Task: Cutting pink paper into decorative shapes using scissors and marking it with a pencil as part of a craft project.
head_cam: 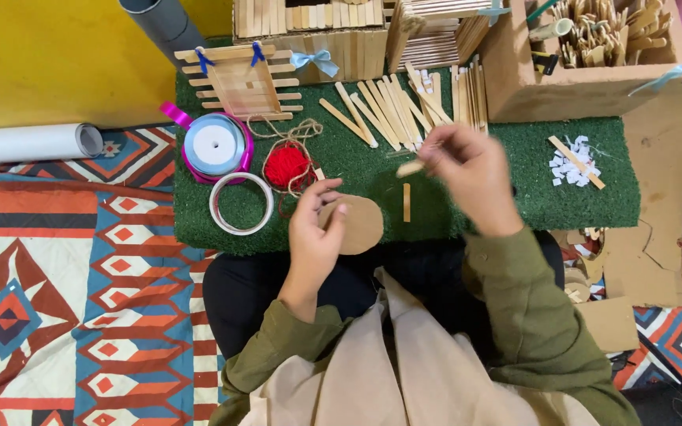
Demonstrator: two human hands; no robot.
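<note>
Head view, only one. Left hand [315, 229] comes up from the lap, thumb across the face of a round cardboard disc [354, 225], fingers under it, gripping it flat at the near edge of the green turf mat [515, 181]. Right hand [467, 170] is raised above the mat, wrist bent, fingertips pinched together on a short wooden stick piece [410, 167], held roughly level; slightly motion-blurred. Both sleeves olive green, beige apron below.

Materials: mat is nubby artificial grass. One loose short stick [406, 202] lies upright on it, between the hands. A fan of flat wooden craft sticks [392, 110] lies behind. Red yarn ball [286, 166] with tan twine tangled around it, just beside a white tape ring [241, 203]. Pale blue ribbon spool [215, 146] on a magenta one. Slatted stick panel [240, 83] with blue bows. Small pile of white paper scraps [570, 167] at right, a stick across it.

Packaging: plain brown cardboard box [586, 83] top right, holding wooden cutouts. White paper roll [29, 143] lies left on the patterned rug.
</note>
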